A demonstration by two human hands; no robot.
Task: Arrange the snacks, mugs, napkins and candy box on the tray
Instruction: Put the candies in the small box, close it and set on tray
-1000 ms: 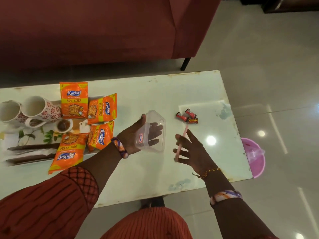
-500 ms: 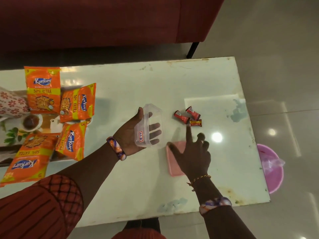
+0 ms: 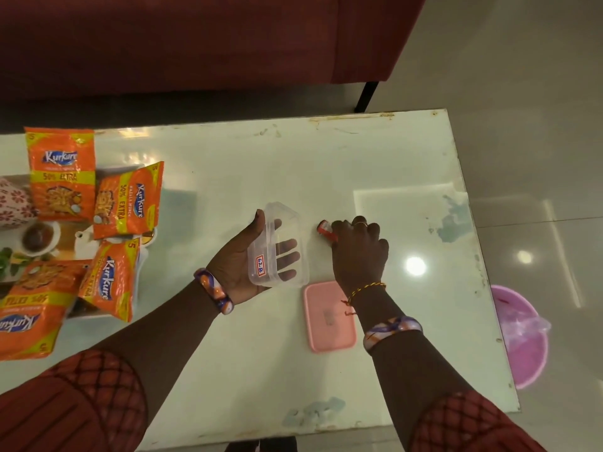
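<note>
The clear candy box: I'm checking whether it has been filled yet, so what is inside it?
Nothing shows inside the clear candy box; only the left hand's fingers show through its walls. The right hand covers the candies on the table, one red wrapper peeking out.

Left hand [image 3: 243, 261] cups clear box [image 3: 283, 247]; right hand [image 3: 359, 252] covers candies [image 3: 325, 230].

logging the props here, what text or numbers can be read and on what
"Kurkure", "50% EXTRA", "5": back snack packet
"Kurkure", "50% EXTRA", "MASALA MUNCH": second packet
"Kurkure", "5": third packet
"Kurkure", "5", upside down: front packet
"62B": sticker on clear box
Pink lid mark: blurred, unreadable
</note>
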